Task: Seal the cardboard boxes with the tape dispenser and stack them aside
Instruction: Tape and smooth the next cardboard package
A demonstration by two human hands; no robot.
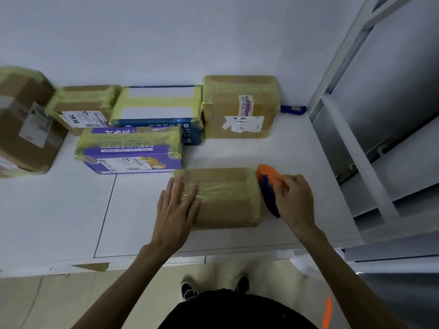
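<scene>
Dark clothing (237,309) fills the 6 o'clock edge, and from it both arms reach to a cardboard box (225,210) lying on the white table (59,210). At the box's 9 o'clock end the left hand (177,210) lies flat, fingers straight, on yellowish tape, while at 3 o'clock the right hand (294,200) grips the orange-and-blue tape dispenser (267,176) against the box's end. Toward 12 o'clock sit more parcels (all taped): a purple box (130,150), a blue box (156,108) and a brown box (240,108) by the wall (213,32).

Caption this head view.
Left hand rests flat on a taped brown cardboard box; right hand grips an orange-and-blue tape dispenser.
</scene>
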